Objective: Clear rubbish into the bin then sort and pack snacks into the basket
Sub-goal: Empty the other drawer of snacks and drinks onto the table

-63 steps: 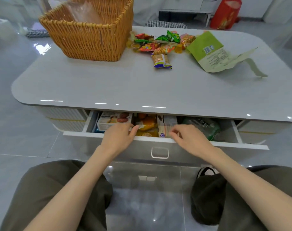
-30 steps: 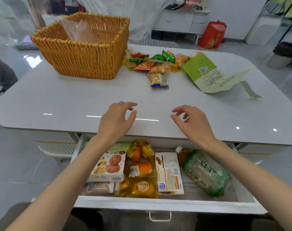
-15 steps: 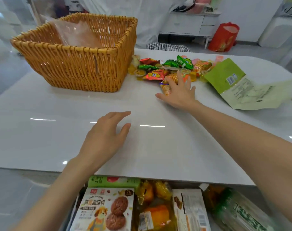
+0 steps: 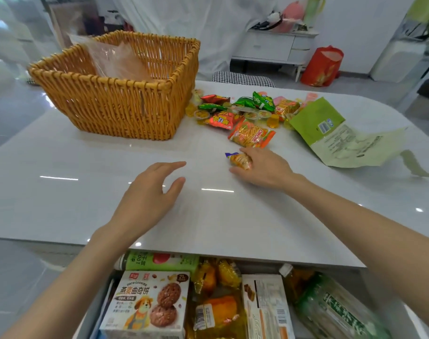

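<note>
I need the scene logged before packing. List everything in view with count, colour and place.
table: one, white, centre
wicker basket: one, orange-tan, table far left
plastic bag: one, clear, inside basket
snack packets: several, red, green, orange, piled right of basket
jelly cups: several, yellow, among packets
torn wrapper: one, green, table right
drawer: one, white, open under near table edge
cookie box: one, white, drawer left
wrapped cakes: several, yellow, drawer middle
red bag: one, floor behind table
left hand: open, over table
right hand: grips small packet, orange
</note>
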The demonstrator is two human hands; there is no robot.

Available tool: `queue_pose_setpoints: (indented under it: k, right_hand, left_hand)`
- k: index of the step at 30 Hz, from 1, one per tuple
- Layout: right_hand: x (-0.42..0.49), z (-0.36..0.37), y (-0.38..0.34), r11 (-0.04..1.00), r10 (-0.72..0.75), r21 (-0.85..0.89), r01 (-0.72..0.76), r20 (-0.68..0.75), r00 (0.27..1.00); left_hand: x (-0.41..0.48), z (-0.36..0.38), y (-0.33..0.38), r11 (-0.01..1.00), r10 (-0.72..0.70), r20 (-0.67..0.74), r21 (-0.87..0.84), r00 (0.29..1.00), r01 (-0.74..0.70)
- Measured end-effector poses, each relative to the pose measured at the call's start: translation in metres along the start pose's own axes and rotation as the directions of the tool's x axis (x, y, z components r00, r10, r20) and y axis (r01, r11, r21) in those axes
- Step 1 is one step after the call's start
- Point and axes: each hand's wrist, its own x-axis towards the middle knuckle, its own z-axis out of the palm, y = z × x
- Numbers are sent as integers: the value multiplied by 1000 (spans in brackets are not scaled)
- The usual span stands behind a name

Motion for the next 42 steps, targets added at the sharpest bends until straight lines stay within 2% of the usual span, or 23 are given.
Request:
queue_pose_setpoints:
  k: [2, 4, 5, 6, 8, 10, 12, 16, 20, 24, 25, 29, 35, 42]
  right_hand:
    - [-3, -10, -4, 993, -29, -116, 13, -136, 990]
    - [7, -19, -8, 995, -52, -93, 27, -283, 958]
    - [15, -22, -10, 998, -44, -55, 29, -301, 953]
    - [26, -23, -11, 1000, -20, -23, 15, -264, 964]
    - [44, -19, -9, 997, 72, -8, -73, -80, 994]
    - [52, -9, -5, 986, 162, 34, -164, 63, 985]
    - [46, 4, -9, 975, 185, 119, -188, 39, 982]
    - [17, 21, -42, 984, 133, 140, -110, -170, 977]
    - [-5, 31, -72, 982, 31, 189, 17, -248, 968]
    - [5, 25, -72, 901, 29, 419, 117, -327, 945]
    - [12, 22, -66, 895, 34, 429, 121, -337, 941]
    - [50, 14, -36, 984, -23, 162, 70, -276, 961]
    - [102, 31, -25, 987, -82, -145, 73, -59, 995]
    - [80, 32, -12, 995, -94, -35, 88, -228, 969]
  left_hand:
    - [-2, -4, 1, 1000, 1, -10, -24, 1000, -2]
    - [-1, -6, 1, 999, 1, -18, -37, 1000, -2]
    - [0, -8, 1, 999, 2, -22, -40, 1000, -3]
    - [1, -10, 0, 999, 1, -28, -42, 1000, -3]
    - [4, -12, -2, 999, -7, -39, -52, 999, 5]
    - [6, -13, -5, 998, -14, -39, -66, 999, 11]
    - [8, -13, -7, 997, -20, -26, -69, 999, 18]
    - [7, -11, -7, 998, -27, 6, -63, 1000, 27]
    - [2, -6, -2, 1000, -23, 47, -16, 999, 24]
    - [2, 0, -2, 1000, -3, 98, 7, 995, 2]
    - [3, 0, -2, 1000, 9, 117, 1, 993, -9]
    - [7, 2, -3, 999, 41, 154, -28, 987, -37]
    - [16, 5, -13, 999, 44, 122, -20, 992, -42]
    - [12, 6, -14, 998, 61, 141, 17, 988, -64]
